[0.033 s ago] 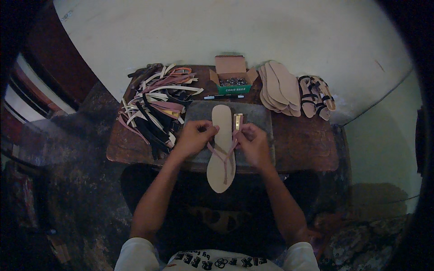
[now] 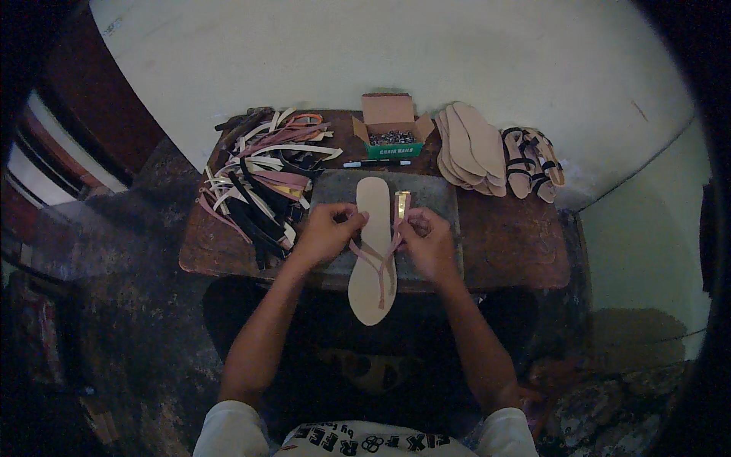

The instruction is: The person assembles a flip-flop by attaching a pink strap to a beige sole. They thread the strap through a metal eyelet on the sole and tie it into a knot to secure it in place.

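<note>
Here's the sole [image 2: 373, 202], lengthwise over the slab [image 2: 439, 190], its broad end jutting past the table's [image 2: 518, 240] front edge. Left hand [image 2: 327, 234] pinches at its left side, one arm of the strap [image 2: 368, 257] running into that grip! Right hand [image 2: 429, 242], fingers closed, holds the other arm beside the gold plate [image 2: 400, 204].

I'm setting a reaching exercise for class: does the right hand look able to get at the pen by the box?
Probably yes: the pen lies uncovered on the table, with nothing tall between it and the right hand. That hand would likely have to let go of the pink strap first.
</note>
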A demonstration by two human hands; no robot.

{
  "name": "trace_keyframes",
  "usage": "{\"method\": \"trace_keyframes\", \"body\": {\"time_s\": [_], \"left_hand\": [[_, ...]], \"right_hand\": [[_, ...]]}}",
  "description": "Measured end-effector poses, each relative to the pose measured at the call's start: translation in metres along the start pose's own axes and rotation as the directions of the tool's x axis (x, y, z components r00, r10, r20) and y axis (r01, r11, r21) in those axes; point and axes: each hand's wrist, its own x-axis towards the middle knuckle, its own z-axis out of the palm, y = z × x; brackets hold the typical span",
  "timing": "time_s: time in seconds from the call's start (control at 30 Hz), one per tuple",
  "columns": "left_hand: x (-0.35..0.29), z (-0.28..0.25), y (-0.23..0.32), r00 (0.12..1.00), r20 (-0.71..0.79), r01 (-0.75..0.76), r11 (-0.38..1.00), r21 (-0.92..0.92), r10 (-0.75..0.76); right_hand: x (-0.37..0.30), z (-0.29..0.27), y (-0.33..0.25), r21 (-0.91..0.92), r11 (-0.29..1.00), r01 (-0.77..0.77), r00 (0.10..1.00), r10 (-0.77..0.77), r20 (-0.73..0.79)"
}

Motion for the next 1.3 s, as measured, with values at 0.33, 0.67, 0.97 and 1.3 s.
{"method": "trace_keyframes", "body": {"time_s": [0.33,0.67,0.97,1.3], "left_hand": [[0.006,0.006,-0.006,0.978,-0.194,-0.061,0.994,0.095,0.078],[0.005,0.01,-0.008,0.876,-0.345,-0.177,0.89,0.42,0.337],[-0.002,0.02,0.005,0.869,-0.32,-0.148,0.815,0.56,0.377],[0.009,0.009,0.006,0.912,-0.309,-0.106,0.884,0.456,0.269]], "right_hand": [[0.011,-0.003,0.011,0.076,0.997,-0.018,0.996,0.011,0.087],[0.013,0.003,0.007,-0.057,0.997,-0.053,0.998,0.052,-0.023],[0.066,-0.001,0.01,-0.615,0.676,0.407,0.855,-0.519,-0.005],[0.225,0.003,-0.015,-0.892,0.404,0.204,0.963,-0.247,0.108]]}}
